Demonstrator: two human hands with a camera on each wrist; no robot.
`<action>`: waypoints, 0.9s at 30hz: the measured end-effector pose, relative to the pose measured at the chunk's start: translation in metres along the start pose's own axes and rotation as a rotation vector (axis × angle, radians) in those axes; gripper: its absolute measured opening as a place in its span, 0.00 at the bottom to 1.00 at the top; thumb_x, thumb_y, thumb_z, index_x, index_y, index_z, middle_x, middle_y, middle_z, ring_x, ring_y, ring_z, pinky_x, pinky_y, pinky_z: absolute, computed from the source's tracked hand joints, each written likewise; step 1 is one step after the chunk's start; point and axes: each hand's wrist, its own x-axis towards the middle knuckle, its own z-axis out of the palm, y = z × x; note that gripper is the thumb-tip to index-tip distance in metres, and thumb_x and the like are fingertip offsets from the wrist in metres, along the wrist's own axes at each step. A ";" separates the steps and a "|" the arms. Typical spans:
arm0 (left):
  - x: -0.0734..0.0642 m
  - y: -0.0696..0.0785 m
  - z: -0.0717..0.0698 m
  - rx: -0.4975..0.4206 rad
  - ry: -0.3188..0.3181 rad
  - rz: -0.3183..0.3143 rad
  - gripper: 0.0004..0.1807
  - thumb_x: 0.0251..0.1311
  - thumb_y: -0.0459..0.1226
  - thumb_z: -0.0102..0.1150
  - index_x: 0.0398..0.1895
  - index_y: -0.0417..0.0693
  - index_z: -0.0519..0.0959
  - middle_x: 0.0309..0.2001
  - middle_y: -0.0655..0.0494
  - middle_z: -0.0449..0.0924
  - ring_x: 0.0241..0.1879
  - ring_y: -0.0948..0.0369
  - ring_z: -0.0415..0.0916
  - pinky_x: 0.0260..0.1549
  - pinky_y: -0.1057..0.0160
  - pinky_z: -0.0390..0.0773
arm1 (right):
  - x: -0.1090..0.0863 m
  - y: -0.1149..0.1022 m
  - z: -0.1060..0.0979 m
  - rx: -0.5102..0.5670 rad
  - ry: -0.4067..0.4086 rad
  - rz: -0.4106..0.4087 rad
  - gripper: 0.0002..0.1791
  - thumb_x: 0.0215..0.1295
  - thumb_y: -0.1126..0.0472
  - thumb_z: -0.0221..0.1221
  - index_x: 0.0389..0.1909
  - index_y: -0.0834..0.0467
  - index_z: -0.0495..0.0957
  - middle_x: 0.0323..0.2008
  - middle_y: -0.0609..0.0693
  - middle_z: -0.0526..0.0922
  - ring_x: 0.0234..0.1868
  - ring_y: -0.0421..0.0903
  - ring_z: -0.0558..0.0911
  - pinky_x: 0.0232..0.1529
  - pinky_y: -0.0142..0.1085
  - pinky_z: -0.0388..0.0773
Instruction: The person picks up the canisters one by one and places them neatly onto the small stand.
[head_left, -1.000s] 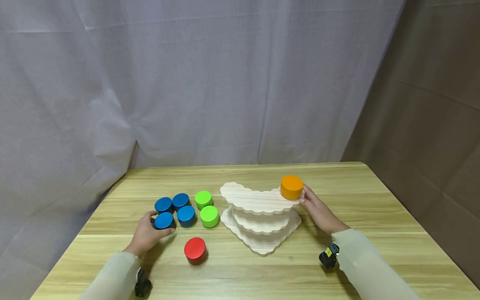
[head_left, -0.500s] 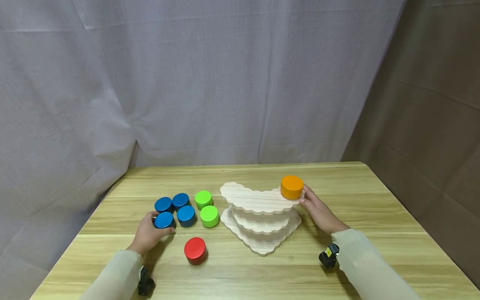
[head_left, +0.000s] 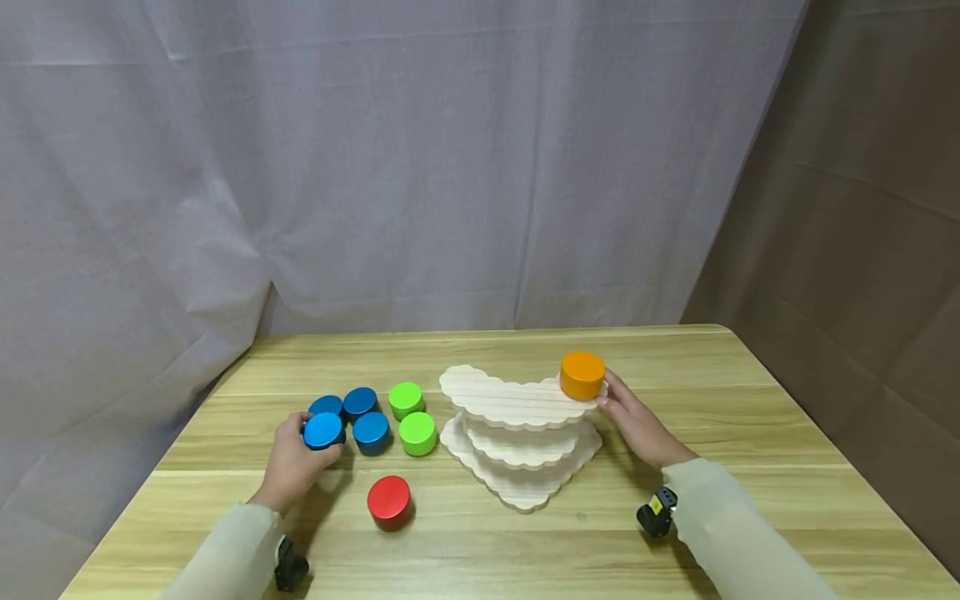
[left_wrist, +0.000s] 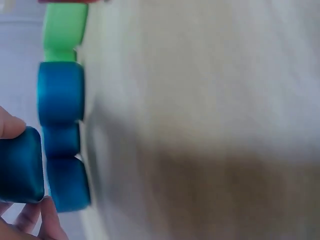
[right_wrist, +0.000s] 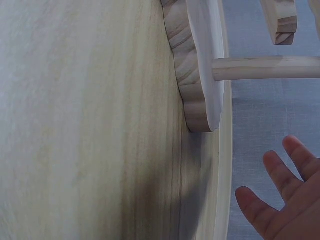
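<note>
My left hand pinches a blue cylinder block between thumb and fingers, held just above the table. In the left wrist view this blue block is off the surface, beside the other blue blocks. At right, my right hand holds the right end of the top board of a tiered pale wooden stand, thumb at the edge. An orange cylinder block sits on that end, close to the fingertips. The right wrist view shows several fingers extended off the stand; thumb hidden there.
Behind and beside the left hand stand several blue blocks and two green blocks. A red block stands nearer on the wooden table. A grey curtain hangs behind the table.
My left hand has lifted the blue block from the table and shifted it slightly left. My right hand stays at the stand's end.
</note>
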 end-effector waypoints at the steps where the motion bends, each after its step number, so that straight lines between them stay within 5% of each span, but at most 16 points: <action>1: -0.001 0.004 0.000 -0.002 0.009 0.002 0.38 0.52 0.35 0.64 0.62 0.26 0.58 0.58 0.31 0.60 0.57 0.39 0.60 0.57 0.39 0.65 | 0.000 0.000 0.000 -0.003 -0.001 0.003 0.35 0.77 0.50 0.40 0.77 0.56 0.39 0.73 0.69 0.45 0.71 0.70 0.51 0.63 0.68 0.48; 14: -0.001 0.052 0.007 -0.071 0.107 0.078 0.36 0.49 0.34 0.62 0.62 0.32 0.60 0.57 0.35 0.58 0.55 0.45 0.60 0.55 0.43 0.67 | -0.001 -0.002 0.000 -0.004 -0.002 0.011 0.35 0.77 0.50 0.40 0.77 0.57 0.39 0.74 0.68 0.43 0.71 0.70 0.50 0.65 0.66 0.48; 27: -0.001 0.106 0.035 -0.130 0.132 0.143 0.34 0.47 0.34 0.62 0.60 0.35 0.63 0.56 0.37 0.60 0.55 0.45 0.63 0.54 0.42 0.67 | -0.001 -0.001 0.000 -0.010 0.004 0.003 0.35 0.77 0.49 0.40 0.77 0.57 0.39 0.74 0.68 0.43 0.71 0.70 0.51 0.64 0.67 0.48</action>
